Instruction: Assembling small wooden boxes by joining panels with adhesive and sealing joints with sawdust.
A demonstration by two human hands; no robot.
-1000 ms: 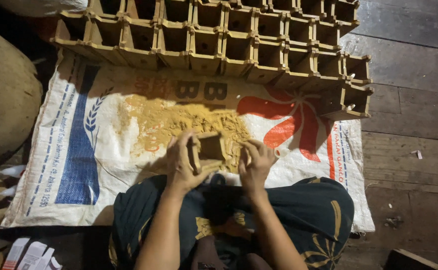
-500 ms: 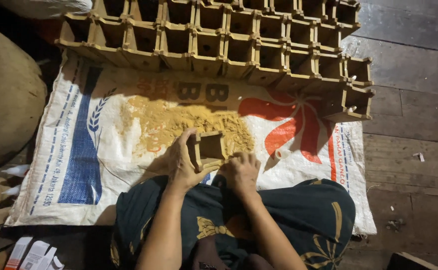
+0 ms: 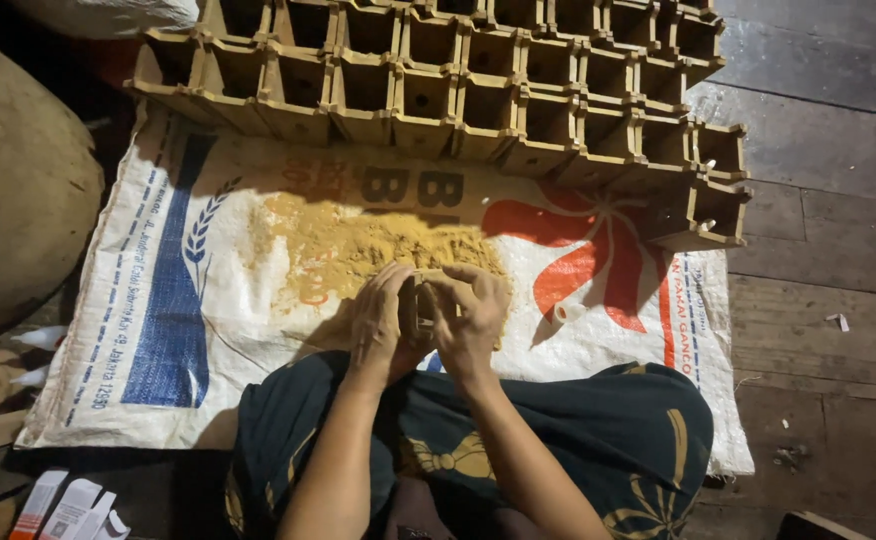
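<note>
Since the earlier frame, the right hand (image 3: 473,320) has come up beside the left hand (image 3: 380,322), both now closed around the small cardboard box (image 3: 420,303). Box sits just before the yellow powder pile (image 3: 358,250) on the printed sack (image 3: 208,330); beyond the pile stand rows of open boxes (image 3: 478,90).

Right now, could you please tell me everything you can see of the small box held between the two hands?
The small box is tan, seemingly cardboard like the open square boxes stacked in rows beyond. The left hand and right hand close around it from either side, so only a narrow strip shows between the fingers. It sits above the printed woven sack, at the near edge of a pile of yellow powder. Its opening and contents are hidden.
</note>
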